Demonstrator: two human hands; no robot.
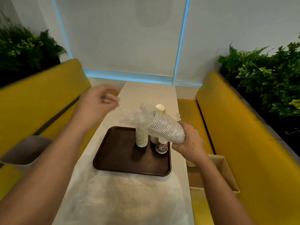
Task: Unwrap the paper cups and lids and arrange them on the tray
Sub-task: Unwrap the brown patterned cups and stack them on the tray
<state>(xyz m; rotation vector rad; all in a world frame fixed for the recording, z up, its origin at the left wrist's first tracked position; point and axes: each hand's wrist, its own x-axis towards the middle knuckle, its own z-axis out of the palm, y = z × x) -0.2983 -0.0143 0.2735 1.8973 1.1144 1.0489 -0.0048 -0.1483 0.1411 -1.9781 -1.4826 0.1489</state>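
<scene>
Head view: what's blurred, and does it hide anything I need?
Head view: the left hand and the clear plastic wrap are motion-blurred, so that hand's grip is unreadable; the stack of striped white paper cups in the right hand is fairly sharp; cup shadows fall softly on the dark brown tray.

On table, midway: tray. On tray's far side: upright cup stack at left, shorter cup stack at right. Above those: tilted cup stack in right hand, wrap at its far end, toward left hand. Beyond tray: lone cup. Right of table: box against right bench. Left of table: bin. Behind right bench: plants.
</scene>
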